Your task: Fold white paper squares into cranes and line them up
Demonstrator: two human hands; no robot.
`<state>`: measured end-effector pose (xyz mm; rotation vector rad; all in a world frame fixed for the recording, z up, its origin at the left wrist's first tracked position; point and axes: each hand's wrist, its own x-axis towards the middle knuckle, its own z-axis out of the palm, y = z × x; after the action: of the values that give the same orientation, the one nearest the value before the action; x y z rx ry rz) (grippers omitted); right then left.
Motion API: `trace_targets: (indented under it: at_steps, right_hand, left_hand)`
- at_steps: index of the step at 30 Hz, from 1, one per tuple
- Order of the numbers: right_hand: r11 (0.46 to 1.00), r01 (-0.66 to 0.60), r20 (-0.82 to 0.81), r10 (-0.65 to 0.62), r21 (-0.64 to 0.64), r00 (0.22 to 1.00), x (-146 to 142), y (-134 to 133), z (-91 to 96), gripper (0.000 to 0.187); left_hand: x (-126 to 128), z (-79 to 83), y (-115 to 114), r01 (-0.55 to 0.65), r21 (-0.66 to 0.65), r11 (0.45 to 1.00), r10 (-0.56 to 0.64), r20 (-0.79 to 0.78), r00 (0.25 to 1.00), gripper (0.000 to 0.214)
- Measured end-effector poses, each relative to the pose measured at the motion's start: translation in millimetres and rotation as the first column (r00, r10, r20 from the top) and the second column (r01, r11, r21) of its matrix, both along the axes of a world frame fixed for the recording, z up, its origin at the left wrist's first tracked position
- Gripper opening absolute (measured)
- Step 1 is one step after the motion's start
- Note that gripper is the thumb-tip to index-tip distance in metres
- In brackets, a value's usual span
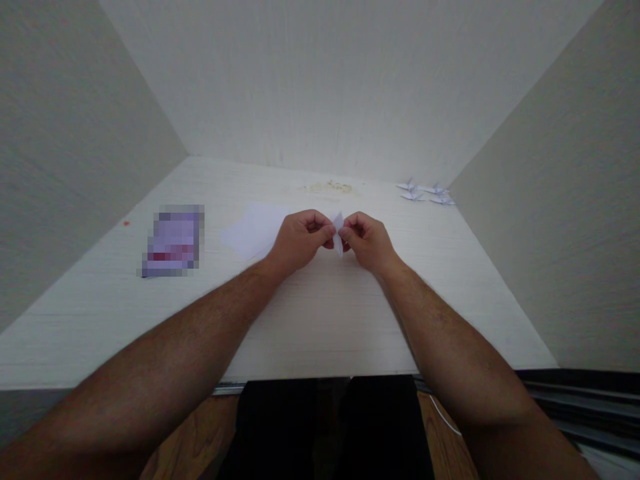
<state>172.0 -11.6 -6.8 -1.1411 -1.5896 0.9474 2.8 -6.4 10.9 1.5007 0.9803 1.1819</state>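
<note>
A small piece of folded white paper (pixel 339 239) is held upright above the table, between my two hands. My left hand (pixel 305 237) pinches its left side with thumb and fingers. From the other side, my right hand (pixel 365 239) grips the paper's right side the same way. The paper narrows to a point at top and bottom; its inner folds are too small to make out. Flat white paper sheets (pixel 253 230) lie on the table just left of my left hand, partly hidden behind it.
Several folded white paper cranes (pixel 413 197) stand at the back right, near the wall corner. A blurred purple packet (pixel 174 240) lies on the left of the white table (pixel 325 320). Walls enclose the back and both sides. A yellowish stain (pixel 330 187) marks the rear surface.
</note>
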Motion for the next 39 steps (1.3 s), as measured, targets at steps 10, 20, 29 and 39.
trace_targets:
  at_steps: [10,20,29,39]
  right_hand:
    - [0.994,0.104,0.029,-0.105,0.032,0.994,-5.5,-6.1,2.6,0.015]
    - [0.989,0.147,-0.011,-0.147,0.035,0.989,-10.1,-5.9,0.8,0.014]
    - [0.978,0.198,0.067,-0.202,0.063,0.977,-12.8,-7.3,2.8,0.011]
    - [0.977,0.194,0.092,-0.202,0.084,0.975,-10.9,-7.0,3.7,0.014]
  left_hand:
    - [2.4,1.0,-1.4,-0.081,0.010,0.997,0.082,-0.047,0.996,0.008]
    - [3.6,3.6,-3.8,-0.101,-0.019,0.995,0.100,-0.062,0.993,0.007]
    - [2.6,1.1,-2.5,-0.063,-0.018,0.998,0.063,-0.008,0.998,0.019]
    - [1.7,-0.7,-1.1,-0.083,0.019,0.996,0.084,-0.104,0.991,0.016]
